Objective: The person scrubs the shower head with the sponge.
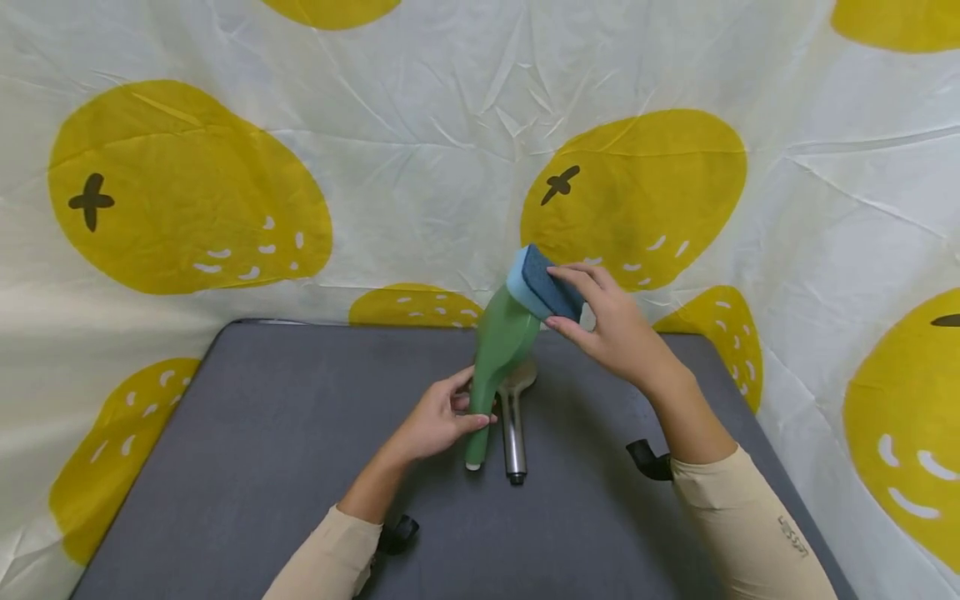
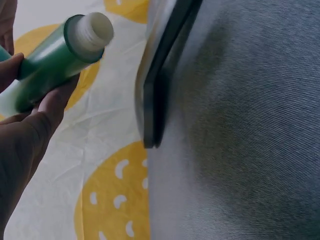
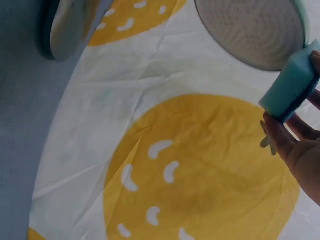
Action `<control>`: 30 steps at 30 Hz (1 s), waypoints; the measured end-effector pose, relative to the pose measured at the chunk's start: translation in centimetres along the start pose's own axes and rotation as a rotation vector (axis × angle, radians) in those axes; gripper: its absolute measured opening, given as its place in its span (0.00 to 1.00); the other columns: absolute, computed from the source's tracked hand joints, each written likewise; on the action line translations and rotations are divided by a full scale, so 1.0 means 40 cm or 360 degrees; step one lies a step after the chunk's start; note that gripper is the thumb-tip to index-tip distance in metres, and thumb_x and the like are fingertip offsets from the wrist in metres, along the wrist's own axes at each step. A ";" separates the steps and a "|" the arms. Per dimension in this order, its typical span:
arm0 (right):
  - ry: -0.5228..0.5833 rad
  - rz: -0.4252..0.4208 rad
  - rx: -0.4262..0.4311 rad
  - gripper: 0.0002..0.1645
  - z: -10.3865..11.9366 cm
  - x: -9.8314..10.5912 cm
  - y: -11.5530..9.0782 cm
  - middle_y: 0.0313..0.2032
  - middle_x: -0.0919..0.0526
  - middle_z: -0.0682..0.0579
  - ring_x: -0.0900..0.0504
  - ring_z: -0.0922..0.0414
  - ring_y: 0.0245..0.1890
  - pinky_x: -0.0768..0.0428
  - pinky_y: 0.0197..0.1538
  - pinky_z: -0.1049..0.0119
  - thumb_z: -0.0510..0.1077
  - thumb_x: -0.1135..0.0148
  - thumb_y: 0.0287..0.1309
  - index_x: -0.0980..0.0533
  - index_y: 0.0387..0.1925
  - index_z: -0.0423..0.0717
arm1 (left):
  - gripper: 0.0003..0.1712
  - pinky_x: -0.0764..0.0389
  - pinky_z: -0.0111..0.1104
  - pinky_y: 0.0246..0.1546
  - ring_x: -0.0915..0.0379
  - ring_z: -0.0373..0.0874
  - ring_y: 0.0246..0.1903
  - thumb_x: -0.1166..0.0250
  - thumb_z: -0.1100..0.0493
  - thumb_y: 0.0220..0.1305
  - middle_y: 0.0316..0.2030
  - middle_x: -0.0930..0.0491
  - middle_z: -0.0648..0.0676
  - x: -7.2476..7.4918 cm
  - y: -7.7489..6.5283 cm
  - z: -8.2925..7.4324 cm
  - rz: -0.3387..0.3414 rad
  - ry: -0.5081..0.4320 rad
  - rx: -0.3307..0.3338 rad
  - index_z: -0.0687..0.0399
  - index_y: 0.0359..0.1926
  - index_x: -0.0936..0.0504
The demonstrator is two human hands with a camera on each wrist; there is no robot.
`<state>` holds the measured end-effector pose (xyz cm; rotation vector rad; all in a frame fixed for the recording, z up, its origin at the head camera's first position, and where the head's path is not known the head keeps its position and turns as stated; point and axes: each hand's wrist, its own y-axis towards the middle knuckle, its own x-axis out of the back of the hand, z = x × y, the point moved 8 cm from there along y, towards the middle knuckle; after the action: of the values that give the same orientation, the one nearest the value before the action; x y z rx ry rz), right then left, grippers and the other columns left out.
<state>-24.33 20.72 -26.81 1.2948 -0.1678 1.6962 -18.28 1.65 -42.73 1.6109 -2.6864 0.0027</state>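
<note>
My left hand (image 1: 438, 417) grips the handle of a green shower head (image 1: 501, 342), held tilted above the table with its head up. A white threaded end (image 2: 95, 31) shows at the bottom of the handle in the left wrist view. My right hand (image 1: 626, 329) pinches a sponge (image 1: 553, 287) between thumb and fingers. The light blue side of the sponge is against the back of the shower head near its upper edge; the dark blue side faces my palm. In the right wrist view, the pale spray face (image 3: 255, 30) is dotted with nozzles.
A silver shower head (image 1: 514, 433) lies on the dark grey table (image 1: 315, 433), just behind the green one and partly hidden by it. A white curtain (image 1: 420, 200) with yellow fruit prints hangs close behind the table's far edge. Black straps show at both wrists.
</note>
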 end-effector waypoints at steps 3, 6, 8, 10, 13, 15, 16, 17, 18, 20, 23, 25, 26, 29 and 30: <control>0.0047 0.0025 -0.0072 0.38 -0.024 0.001 0.007 0.64 0.27 0.41 0.25 0.44 0.60 0.20 0.59 0.42 0.43 0.29 0.65 0.32 0.73 0.45 | 0.46 0.13 0.38 0.51 0.16 0.67 0.50 0.37 0.76 0.67 0.56 0.24 0.74 -0.004 -0.004 0.001 0.0047 -0.0024 -0.0036 0.58 0.81 0.46; 0.0079 -0.0015 -0.0104 0.39 -0.038 -0.001 0.008 0.64 0.28 0.40 0.25 0.45 0.58 0.17 0.58 0.42 0.43 0.28 0.64 0.32 0.72 0.44 | 0.46 0.13 0.38 0.52 0.18 0.72 0.50 0.39 0.76 0.69 0.57 0.25 0.79 -0.011 -0.005 -0.007 0.0109 -0.0064 -0.0118 0.57 0.82 0.49; 0.0084 -0.0065 -0.0093 0.40 -0.036 -0.005 0.006 0.64 0.28 0.39 0.25 0.44 0.58 0.17 0.58 0.42 0.43 0.26 0.62 0.32 0.72 0.43 | 0.46 0.13 0.38 0.52 0.18 0.73 0.50 0.40 0.76 0.69 0.56 0.25 0.80 -0.014 -0.005 -0.011 0.0136 -0.0077 -0.0162 0.56 0.82 0.50; 0.0089 -0.0121 -0.0065 0.41 -0.029 -0.012 0.000 0.65 0.29 0.38 0.25 0.44 0.58 0.16 0.57 0.43 0.42 0.25 0.61 0.33 0.72 0.42 | 0.46 0.13 0.38 0.52 0.18 0.72 0.49 0.41 0.76 0.70 0.55 0.24 0.78 -0.016 -0.005 -0.013 0.0149 -0.0077 -0.0183 0.56 0.82 0.50; 0.0082 -0.0215 -0.0002 0.43 -0.011 -0.022 -0.011 0.66 0.31 0.36 0.26 0.42 0.60 0.17 0.55 0.44 0.41 0.24 0.58 0.33 0.71 0.40 | 0.45 0.12 0.41 0.51 0.17 0.71 0.48 0.42 0.76 0.69 0.54 0.23 0.78 -0.018 -0.006 -0.017 0.0143 -0.0086 -0.0206 0.58 0.82 0.49; 0.0064 -0.0274 0.0042 0.44 0.002 -0.027 -0.017 0.66 0.31 0.34 0.26 0.41 0.60 0.19 0.56 0.44 0.40 0.23 0.57 0.33 0.71 0.38 | 0.45 0.12 0.43 0.49 0.16 0.66 0.45 0.42 0.76 0.68 0.52 0.23 0.78 -0.021 -0.006 -0.019 0.0138 -0.0111 -0.0212 0.59 0.81 0.49; 0.0046 -0.0300 0.0060 0.44 0.009 -0.029 -0.020 0.66 0.31 0.34 0.26 0.40 0.60 0.20 0.56 0.44 0.40 0.23 0.56 0.33 0.71 0.37 | 0.45 0.11 0.43 0.48 0.15 0.63 0.44 0.42 0.76 0.68 0.51 0.23 0.80 -0.023 -0.006 -0.020 0.0138 -0.0128 -0.0215 0.59 0.81 0.48; 0.0038 -0.0322 0.0077 0.44 0.015 -0.032 -0.023 0.65 0.31 0.34 0.26 0.40 0.61 0.20 0.57 0.44 0.39 0.22 0.56 0.33 0.70 0.37 | 0.45 0.11 0.43 0.47 0.14 0.60 0.42 0.41 0.76 0.68 0.50 0.23 0.80 -0.025 -0.006 -0.022 0.0140 -0.0145 -0.0218 0.59 0.81 0.48; 0.0027 -0.0341 0.0094 0.44 0.022 -0.034 -0.025 0.65 0.31 0.33 0.27 0.39 0.61 0.21 0.59 0.44 0.39 0.22 0.56 0.33 0.70 0.37 | 0.45 0.11 0.44 0.47 0.14 0.55 0.41 0.40 0.75 0.67 0.49 0.23 0.79 -0.027 -0.006 -0.024 0.0141 -0.0159 -0.0216 0.59 0.80 0.47; 0.0017 -0.0370 0.0122 0.44 0.034 -0.040 -0.030 0.65 0.31 0.33 0.28 0.38 0.63 0.22 0.61 0.42 0.38 0.21 0.55 0.33 0.70 0.37 | 0.44 0.11 0.44 0.46 0.14 0.48 0.39 0.37 0.74 0.68 0.48 0.22 0.76 -0.031 -0.006 -0.025 0.0156 -0.0188 -0.0209 0.59 0.80 0.45; 0.0017 -0.0393 0.0163 0.45 0.051 -0.052 -0.040 0.66 0.33 0.33 0.30 0.38 0.65 0.22 0.61 0.42 0.37 0.21 0.53 0.33 0.70 0.38 | 0.44 0.11 0.49 0.47 0.13 0.48 0.39 0.35 0.72 0.68 0.48 0.22 0.70 -0.037 -0.006 -0.026 0.0191 -0.0214 -0.0197 0.60 0.79 0.45; 0.0001 -0.0402 0.0203 0.46 0.062 -0.062 -0.048 0.66 0.34 0.32 0.30 0.37 0.65 0.21 0.60 0.43 0.36 0.20 0.51 0.33 0.70 0.38 | 0.43 0.12 0.52 0.47 0.13 0.52 0.40 0.36 0.71 0.70 0.48 0.21 0.71 -0.040 -0.007 -0.028 0.0210 -0.0212 -0.0196 0.61 0.80 0.46; -0.0011 -0.0405 0.0231 0.47 0.069 -0.067 -0.053 0.66 0.34 0.31 0.29 0.37 0.64 0.20 0.58 0.43 0.36 0.19 0.50 0.33 0.70 0.38 | 0.43 0.13 0.52 0.48 0.12 0.55 0.41 0.36 0.71 0.70 0.47 0.20 0.72 -0.041 -0.007 -0.029 0.0217 -0.0206 -0.0197 0.61 0.80 0.46; -0.0066 -0.0394 0.0314 0.47 0.091 -0.088 -0.067 0.66 0.34 0.30 0.29 0.36 0.64 0.18 0.56 0.43 0.37 0.18 0.48 0.32 0.69 0.38 | 0.41 0.13 0.52 0.48 0.15 0.67 0.43 0.38 0.70 0.72 0.46 0.20 0.79 -0.043 -0.009 -0.031 0.0227 -0.0187 -0.0215 0.64 0.79 0.47; -0.0090 -0.0387 0.0339 0.47 0.098 -0.096 -0.072 0.66 0.34 0.30 0.29 0.36 0.64 0.18 0.56 0.43 0.37 0.17 0.48 0.31 0.68 0.38 | 0.40 0.13 0.53 0.49 0.17 0.72 0.45 0.38 0.70 0.73 0.47 0.21 0.80 -0.044 -0.010 -0.032 0.0229 -0.0191 -0.0214 0.65 0.79 0.47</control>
<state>-19.66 17.59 -29.40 1.4570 0.1365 1.5002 -17.11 3.01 -41.47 1.4221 -2.8153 -0.2758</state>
